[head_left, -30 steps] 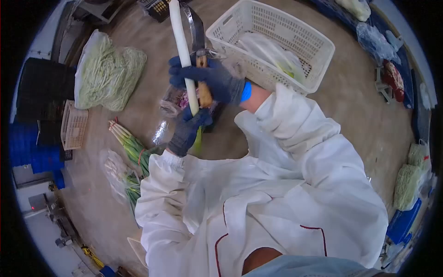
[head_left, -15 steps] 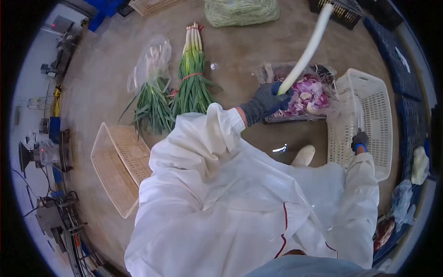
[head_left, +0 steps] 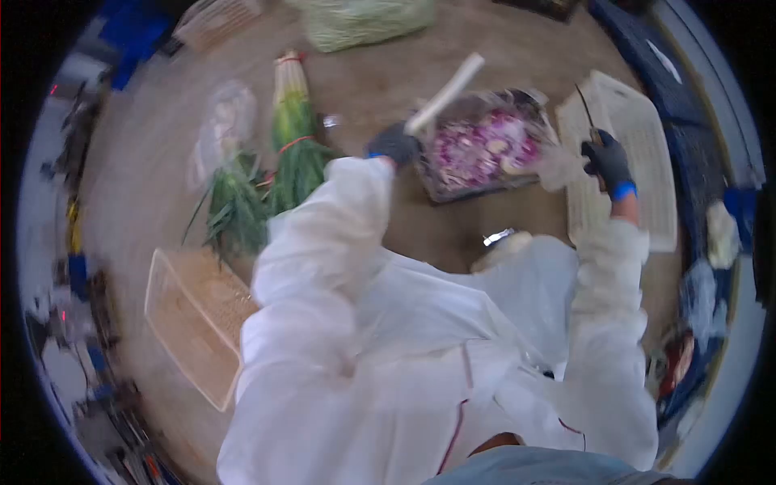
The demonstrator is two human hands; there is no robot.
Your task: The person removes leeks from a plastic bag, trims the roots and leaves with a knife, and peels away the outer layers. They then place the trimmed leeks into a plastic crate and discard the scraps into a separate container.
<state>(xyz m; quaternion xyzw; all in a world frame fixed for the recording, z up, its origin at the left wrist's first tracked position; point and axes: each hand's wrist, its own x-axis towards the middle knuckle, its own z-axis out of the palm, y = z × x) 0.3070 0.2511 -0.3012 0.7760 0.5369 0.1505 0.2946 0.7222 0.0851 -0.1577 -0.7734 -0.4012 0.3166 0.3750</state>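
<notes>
My left hand, in a dark glove, is closed around the lower end of a long white leek stalk, which slants up and to the right. My right hand, gloved too, grips a knife with its thin blade pointing up and away. That hand is over a white plastic basket. Between my hands, a plastic-lined crate holds purple and white peelings. Motion blurs the picture somewhat.
Left of the crate lie a banded bunch of leeks and a partly bagged bunch. A tan basket stands nearer on the left. A green bag is at the far side. Dark blue crates line the right.
My right hand has lifted out of the white basket with the knife, its blade now pointing up. My left hand has moved left with the leek stalk. The whole view has shifted.
</notes>
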